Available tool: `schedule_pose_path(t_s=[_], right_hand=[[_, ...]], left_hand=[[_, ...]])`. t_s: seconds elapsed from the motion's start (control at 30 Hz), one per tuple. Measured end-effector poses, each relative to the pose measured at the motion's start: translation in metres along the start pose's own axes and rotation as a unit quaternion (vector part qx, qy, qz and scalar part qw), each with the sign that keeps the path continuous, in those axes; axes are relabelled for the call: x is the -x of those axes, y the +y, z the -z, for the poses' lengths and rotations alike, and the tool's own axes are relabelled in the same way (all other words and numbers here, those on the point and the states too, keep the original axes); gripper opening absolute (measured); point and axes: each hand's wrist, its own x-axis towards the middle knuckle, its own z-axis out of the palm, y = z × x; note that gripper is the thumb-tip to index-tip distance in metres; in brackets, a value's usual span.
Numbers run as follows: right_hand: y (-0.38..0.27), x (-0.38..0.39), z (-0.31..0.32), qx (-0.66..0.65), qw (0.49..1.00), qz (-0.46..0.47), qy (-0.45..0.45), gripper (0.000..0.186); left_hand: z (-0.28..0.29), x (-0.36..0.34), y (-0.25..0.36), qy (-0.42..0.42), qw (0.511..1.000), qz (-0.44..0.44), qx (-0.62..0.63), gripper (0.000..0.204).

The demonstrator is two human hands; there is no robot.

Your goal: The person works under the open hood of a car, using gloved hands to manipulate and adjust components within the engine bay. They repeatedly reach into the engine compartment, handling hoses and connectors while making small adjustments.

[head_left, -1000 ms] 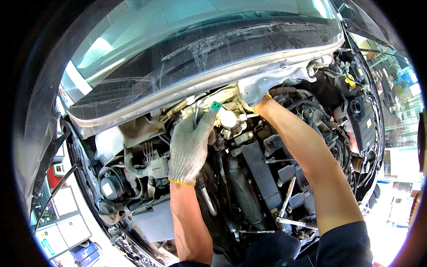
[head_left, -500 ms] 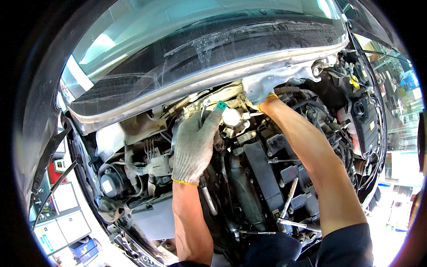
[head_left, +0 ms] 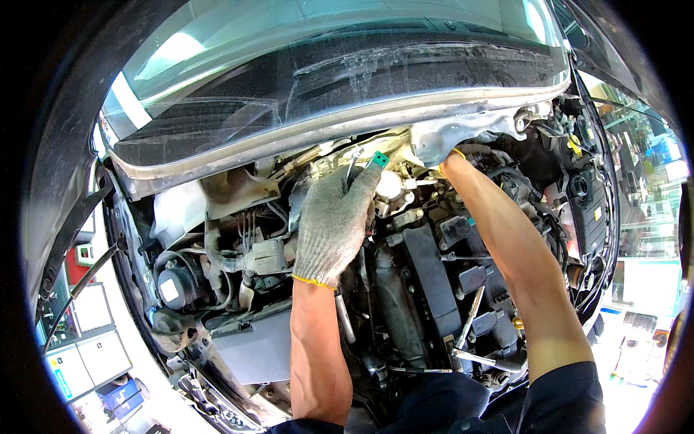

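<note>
On the left of the engine bay, a round black canister with a white label [head_left: 173, 286] sits beyond a flat grey panel [head_left: 249, 352]. Next comes the left of the two hands, the left hand in a grey knitted glove with a yellow hem [head_left: 334, 220], partly curled, its fingertips out of sight. A slim, shiny metal piece [head_left: 353, 163] stands between its thumb and fingers, near the windscreen's lower edge [head_left: 347, 105]; I cannot tell whether it is gripped. A green piece with two dark spots [head_left: 379, 159] is at the thumb tip, just beside a round white cap [head_left: 390, 186]. Farther right, the yellow-hemmed right hand [head_left: 449, 163] disappears behind a silver metal shield [head_left: 434, 137], so its grip cannot be told
</note>
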Motion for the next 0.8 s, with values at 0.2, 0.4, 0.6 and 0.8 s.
schedule_pose_path(t_s=[0.2, 0.4, 0.6, 0.8], right_hand=[[0.018, -0.008, -0.018, 0.028, 0.999, 0.016, 0.011, 0.042], [0.029, -0.011, -0.027, 0.030, 0.999, 0.024, 0.015, 0.042], [0.037, -0.012, -0.024, 0.072, 0.997, 0.037, 0.023, 0.042], [0.019, 0.003, -0.009, 0.186, 0.974, 0.102, 0.083, 0.040]], left_hand=[[0.003, 0.002, 0.009, -0.015, 1.000, 0.015, 0.002, 0.053], [0.007, 0.001, 0.007, -0.005, 1.000, 0.014, -0.023, 0.055], [0.002, -0.001, 0.006, -0.007, 1.000, -0.001, -0.019, 0.056], [0.001, 0.001, 0.014, -0.007, 1.000, 0.015, -0.002, 0.056]])
